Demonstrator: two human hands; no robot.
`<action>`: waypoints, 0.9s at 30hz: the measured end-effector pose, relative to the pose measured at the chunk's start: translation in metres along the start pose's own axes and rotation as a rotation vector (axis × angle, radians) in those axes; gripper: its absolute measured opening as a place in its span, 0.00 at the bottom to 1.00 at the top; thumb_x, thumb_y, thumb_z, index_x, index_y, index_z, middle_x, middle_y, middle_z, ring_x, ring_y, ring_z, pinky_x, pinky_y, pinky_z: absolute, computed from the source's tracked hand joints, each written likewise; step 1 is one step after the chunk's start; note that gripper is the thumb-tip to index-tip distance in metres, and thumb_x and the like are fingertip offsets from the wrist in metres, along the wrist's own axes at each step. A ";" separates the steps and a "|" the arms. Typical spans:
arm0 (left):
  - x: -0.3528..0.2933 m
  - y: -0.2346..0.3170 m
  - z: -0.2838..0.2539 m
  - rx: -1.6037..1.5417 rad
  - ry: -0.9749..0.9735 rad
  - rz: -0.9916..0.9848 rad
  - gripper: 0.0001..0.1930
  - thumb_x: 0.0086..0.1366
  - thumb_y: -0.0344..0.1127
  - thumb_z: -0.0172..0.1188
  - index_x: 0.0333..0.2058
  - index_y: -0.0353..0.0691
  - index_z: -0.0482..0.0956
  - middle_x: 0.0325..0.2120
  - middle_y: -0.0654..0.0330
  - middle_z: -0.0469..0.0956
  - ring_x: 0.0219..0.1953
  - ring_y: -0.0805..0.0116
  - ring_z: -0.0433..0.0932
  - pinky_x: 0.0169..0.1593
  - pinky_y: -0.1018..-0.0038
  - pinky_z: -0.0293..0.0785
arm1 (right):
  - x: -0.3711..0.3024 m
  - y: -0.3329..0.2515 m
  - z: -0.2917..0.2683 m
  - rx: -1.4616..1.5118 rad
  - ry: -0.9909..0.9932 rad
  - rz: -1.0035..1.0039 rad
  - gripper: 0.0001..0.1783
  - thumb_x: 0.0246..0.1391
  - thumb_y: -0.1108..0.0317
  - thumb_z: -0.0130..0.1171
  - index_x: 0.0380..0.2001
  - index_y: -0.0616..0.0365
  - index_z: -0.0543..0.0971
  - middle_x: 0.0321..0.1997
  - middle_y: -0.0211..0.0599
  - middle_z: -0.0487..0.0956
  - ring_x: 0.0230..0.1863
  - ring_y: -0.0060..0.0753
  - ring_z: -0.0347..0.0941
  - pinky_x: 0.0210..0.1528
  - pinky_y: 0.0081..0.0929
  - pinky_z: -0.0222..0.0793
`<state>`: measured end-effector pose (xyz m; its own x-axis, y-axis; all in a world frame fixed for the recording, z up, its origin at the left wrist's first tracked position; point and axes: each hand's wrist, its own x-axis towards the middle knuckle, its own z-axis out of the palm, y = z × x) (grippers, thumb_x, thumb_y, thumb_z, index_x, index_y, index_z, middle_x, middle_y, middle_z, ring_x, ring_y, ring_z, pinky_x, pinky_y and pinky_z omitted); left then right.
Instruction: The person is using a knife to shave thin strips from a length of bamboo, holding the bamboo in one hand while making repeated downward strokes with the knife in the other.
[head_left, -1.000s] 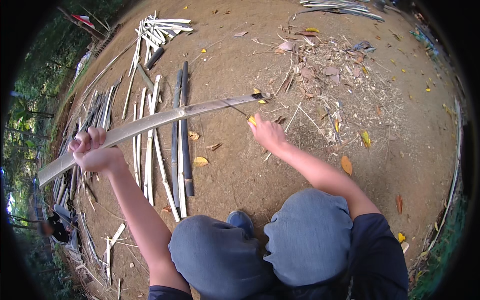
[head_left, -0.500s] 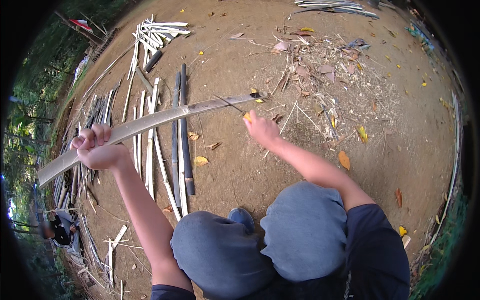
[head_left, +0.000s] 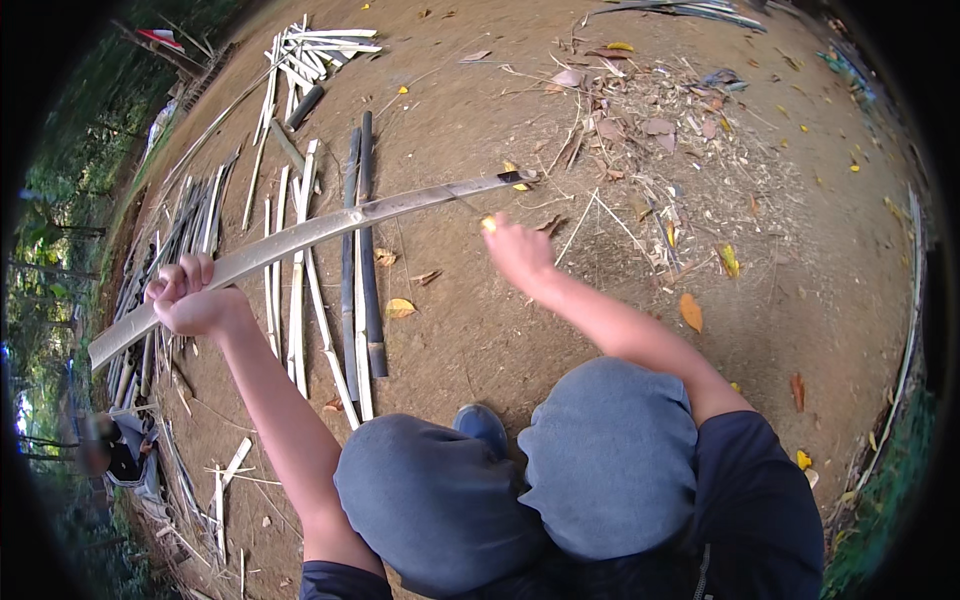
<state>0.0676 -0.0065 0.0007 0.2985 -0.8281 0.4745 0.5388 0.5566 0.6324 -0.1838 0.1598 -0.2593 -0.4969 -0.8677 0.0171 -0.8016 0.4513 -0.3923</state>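
A long, split bamboo slat (head_left: 312, 231) slants across in front of me, from near my left arm up to a dark far end. My left hand (head_left: 192, 299) is closed round its near part, fingers curled over the edge. My right hand (head_left: 522, 258) grips a knife (head_left: 488, 224) by its yellow handle, just below the slat's far half. The thin blade is blurred and points up-left toward the slat's underside; whether it touches cannot be told.
Pale bamboo strips (head_left: 303, 290) and dark bamboo poles (head_left: 372, 300) lie beyond the slat. Shavings and dry leaves (head_left: 650, 150) cover the ground ahead right. A bundle of strips (head_left: 200, 215) lies at left, and a person (head_left: 125, 450) sits at far left.
My right hand and the knife have shifted slightly left and up along the slat. The slat's near end has slid a little right, with my left hand still gripping it.
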 end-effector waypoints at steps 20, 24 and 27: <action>-0.013 -0.001 0.018 -0.022 -0.020 0.005 0.08 0.55 0.26 0.35 0.29 0.49 0.49 0.17 0.68 0.53 0.15 0.76 0.50 0.18 0.78 0.48 | 0.016 0.054 0.025 -0.164 0.094 0.048 0.16 0.70 0.63 0.47 0.41 0.68 0.75 0.18 0.34 0.78 0.14 0.30 0.75 0.10 0.26 0.67; -0.010 0.007 0.010 -0.005 0.004 0.020 0.07 0.53 0.26 0.36 0.29 0.49 0.51 0.17 0.67 0.55 0.16 0.75 0.51 0.19 0.77 0.49 | 0.011 0.009 0.010 -0.078 -0.104 0.071 0.17 0.71 0.60 0.44 0.45 0.66 0.73 0.23 0.37 0.80 0.17 0.34 0.76 0.12 0.28 0.69; -0.004 0.014 0.005 0.027 0.021 0.048 0.07 0.52 0.27 0.37 0.28 0.49 0.53 0.17 0.66 0.56 0.16 0.75 0.51 0.19 0.77 0.49 | -0.001 -0.023 -0.014 0.083 -0.150 -0.029 0.20 0.72 0.56 0.43 0.46 0.66 0.72 0.25 0.37 0.80 0.23 0.37 0.79 0.18 0.35 0.73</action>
<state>0.0698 0.0049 0.0106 0.3405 -0.8014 0.4918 0.5023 0.5972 0.6253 -0.1693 0.1528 -0.2374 -0.4135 -0.9044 -0.1052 -0.7815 0.4118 -0.4687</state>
